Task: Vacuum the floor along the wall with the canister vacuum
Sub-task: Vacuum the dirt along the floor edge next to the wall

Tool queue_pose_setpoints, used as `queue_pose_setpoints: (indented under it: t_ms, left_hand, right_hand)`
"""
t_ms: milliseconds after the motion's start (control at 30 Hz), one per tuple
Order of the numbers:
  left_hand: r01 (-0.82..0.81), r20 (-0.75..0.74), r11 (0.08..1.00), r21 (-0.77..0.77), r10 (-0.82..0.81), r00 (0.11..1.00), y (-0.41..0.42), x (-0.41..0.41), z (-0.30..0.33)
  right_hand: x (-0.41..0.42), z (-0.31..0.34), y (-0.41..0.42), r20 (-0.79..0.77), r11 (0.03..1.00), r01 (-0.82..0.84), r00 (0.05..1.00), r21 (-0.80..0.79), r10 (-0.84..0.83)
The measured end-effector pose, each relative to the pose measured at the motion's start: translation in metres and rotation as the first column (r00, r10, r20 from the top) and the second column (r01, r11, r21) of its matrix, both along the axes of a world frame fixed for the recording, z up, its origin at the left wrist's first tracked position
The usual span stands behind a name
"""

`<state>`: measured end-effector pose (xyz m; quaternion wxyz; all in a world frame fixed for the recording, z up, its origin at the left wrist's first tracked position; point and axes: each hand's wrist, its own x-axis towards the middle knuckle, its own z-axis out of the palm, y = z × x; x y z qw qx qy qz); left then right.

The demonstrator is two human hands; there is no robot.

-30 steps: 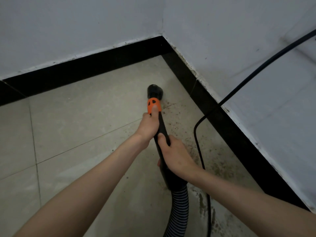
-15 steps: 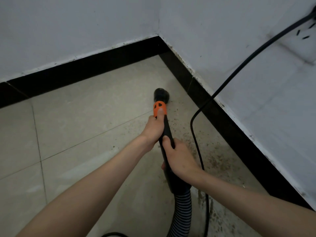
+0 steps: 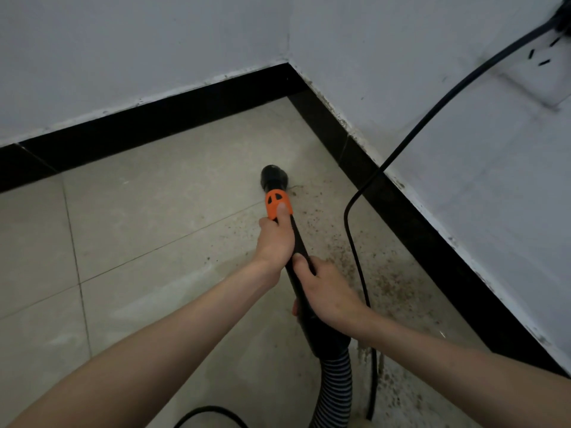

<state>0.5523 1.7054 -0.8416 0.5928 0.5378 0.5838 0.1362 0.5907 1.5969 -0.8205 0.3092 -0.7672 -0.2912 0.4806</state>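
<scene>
Both hands clasp the rigid black plastic vacuum wand [image 3: 296,242]: left hand [image 3: 276,240] by the orange collar [image 3: 278,205], right hand [image 3: 327,291] above the flexible ribbed hose [image 3: 335,387]. It likely handles light and stiff.

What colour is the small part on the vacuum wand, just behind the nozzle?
Orange, with dark cut-outs; the orange collar sits on the black wand, seen clearly in the head view.

Dim, flat indoor light with a cool grey cast; no clear source shows. Shadows are soft and faint on the floor [image 3: 154,211]. Wide-angle bending curves the black skirting [image 3: 148,125] lines. Detail looks slightly soft throughout, without glare.
</scene>
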Motion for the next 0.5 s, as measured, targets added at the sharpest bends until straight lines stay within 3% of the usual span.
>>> queue_pose_setpoints:
  t_ms: [100, 233, 500]
  left_hand:
    - [0.061, 0.107, 0.996, -0.057, -0.055, 0.993, 0.004, 0.006, 0.006]
    - [0.108, 0.147, 0.990, -0.093, -0.093, 0.985, 0.011, 0.013, 0.014]
    - [0.037, 0.196, 0.999, 0.004, -0.037, 0.980, 0.029, 0.004, 0.022]
  right_hand:
    - [-0.002, -0.001, 0.003, 0.079, 0.998, 0.064, 0.995, -0.010, -0.063]
    - [0.001, 0.000, 0.011, 0.074, 0.992, 0.124, 0.990, 0.010, -0.124]
    - [-0.010, 0.004, 0.026, 0.101, 0.987, 0.110, 0.987, 0.118, -0.122]
